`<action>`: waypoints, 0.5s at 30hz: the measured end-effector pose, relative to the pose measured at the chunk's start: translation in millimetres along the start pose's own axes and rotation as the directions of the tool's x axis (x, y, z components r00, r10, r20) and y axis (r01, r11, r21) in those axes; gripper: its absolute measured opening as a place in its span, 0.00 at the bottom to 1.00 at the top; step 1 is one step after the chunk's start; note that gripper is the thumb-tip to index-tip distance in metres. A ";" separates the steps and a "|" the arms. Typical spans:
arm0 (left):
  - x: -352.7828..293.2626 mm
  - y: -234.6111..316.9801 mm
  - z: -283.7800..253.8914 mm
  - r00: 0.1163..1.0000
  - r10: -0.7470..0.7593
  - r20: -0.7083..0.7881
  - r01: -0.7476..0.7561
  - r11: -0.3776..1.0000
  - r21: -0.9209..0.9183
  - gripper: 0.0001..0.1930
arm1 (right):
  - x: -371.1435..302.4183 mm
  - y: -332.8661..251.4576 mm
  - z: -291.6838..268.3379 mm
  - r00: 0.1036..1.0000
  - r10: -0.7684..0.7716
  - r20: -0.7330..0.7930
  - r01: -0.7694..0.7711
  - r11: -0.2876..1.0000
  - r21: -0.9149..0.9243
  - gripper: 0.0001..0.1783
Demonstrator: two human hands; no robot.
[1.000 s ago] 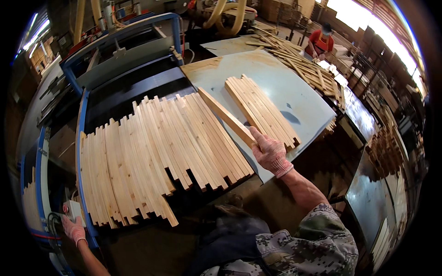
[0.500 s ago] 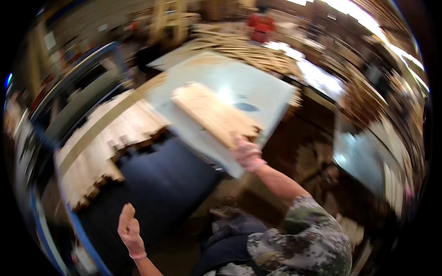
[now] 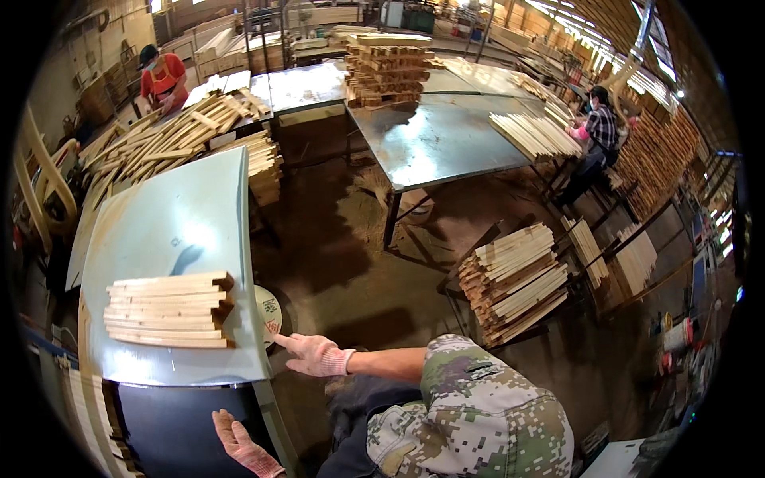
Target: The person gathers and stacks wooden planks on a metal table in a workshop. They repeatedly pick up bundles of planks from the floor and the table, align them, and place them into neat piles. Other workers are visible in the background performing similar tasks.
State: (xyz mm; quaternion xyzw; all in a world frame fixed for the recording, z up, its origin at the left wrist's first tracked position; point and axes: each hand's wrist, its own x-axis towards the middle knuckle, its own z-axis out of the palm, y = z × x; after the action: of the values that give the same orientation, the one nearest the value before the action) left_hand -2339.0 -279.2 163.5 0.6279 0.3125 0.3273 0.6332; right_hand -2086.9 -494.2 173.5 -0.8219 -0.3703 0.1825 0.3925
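A row of pale wooden strips (image 3: 167, 311) lies side by side on a shiny metal-topped table (image 3: 179, 207) at the left, its right ends uneven. My right hand (image 3: 315, 354), in a pinkish knit glove, reaches left just past the table's right edge. Its index finger points out and it holds nothing; a gap separates it from the strips. Below, my left hand (image 3: 245, 446), gloved alike, hovers over a dark flat surface (image 3: 171, 422) with its fingers stretched out and nothing in them.
A round lidded bucket (image 3: 268, 311) stands by the table edge. Loose strips (image 3: 183, 139) are heaped beyond it, near a person in red (image 3: 163, 80). Another metal table (image 3: 446, 139) bears a tall wood stack (image 3: 388, 72). A strip pile (image 3: 514, 279) and a person in plaid (image 3: 602, 127) are at right.
The view has swung to the right. My right hand, which was at the near end of the wooden strips, is now apart from them. My left hand remains free.
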 end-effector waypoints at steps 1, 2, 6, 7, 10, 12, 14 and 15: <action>8.6 3.1 10.7 1.000 0.005 -0.015 -0.005 1.000 0.023 0.34 | -5.5 23.9 4.3 0.999 0.023 -0.026 -0.021 0.998 0.064 0.43; 20.1 13.2 24.6 0.999 0.019 -0.041 -0.017 0.999 0.051 0.36 | -6.2 34.3 -3.0 0.993 0.107 0.041 -0.110 0.992 0.064 0.42; 85.1 22.6 81.4 0.988 0.117 -0.099 -0.086 0.957 0.278 0.42 | -10.6 102.4 -30.8 0.934 0.305 0.187 -0.304 0.952 -0.037 0.40; 104.2 21.3 91.8 0.980 0.151 -0.126 -0.091 0.917 0.389 0.42 | -10.1 123.2 -35.8 0.909 0.346 0.232 -0.345 0.938 -0.046 0.39; 171.6 -4.7 92.2 0.924 0.049 -0.379 0.063 0.959 0.277 0.43 | -3.7 154.8 -60.0 0.843 0.413 0.344 -0.411 0.908 -0.082 0.38; 200.8 -15.0 95.0 0.906 -0.007 -0.423 0.112 0.968 0.225 0.46 | -0.6 196.9 -66.9 0.857 0.399 0.326 -0.368 0.917 -0.154 0.42; 223.9 -18.7 98.6 0.898 -0.099 -0.429 0.174 0.975 0.139 0.47 | 8.3 220.5 -86.0 0.803 0.467 0.370 -0.429 0.884 -0.185 0.42; 242.4 -35.2 80.8 0.900 -0.064 -0.430 0.141 0.979 0.149 0.48 | 15.7 219.0 -103.6 0.772 0.489 0.406 -0.458 0.871 -0.178 0.42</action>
State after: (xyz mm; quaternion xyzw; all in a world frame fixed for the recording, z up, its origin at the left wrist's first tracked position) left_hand -2129.9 -131.2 133.3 0.5783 0.5028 0.3929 0.5084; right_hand -1913.4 -626.7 67.3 -0.8387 -0.2360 0.4427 0.2118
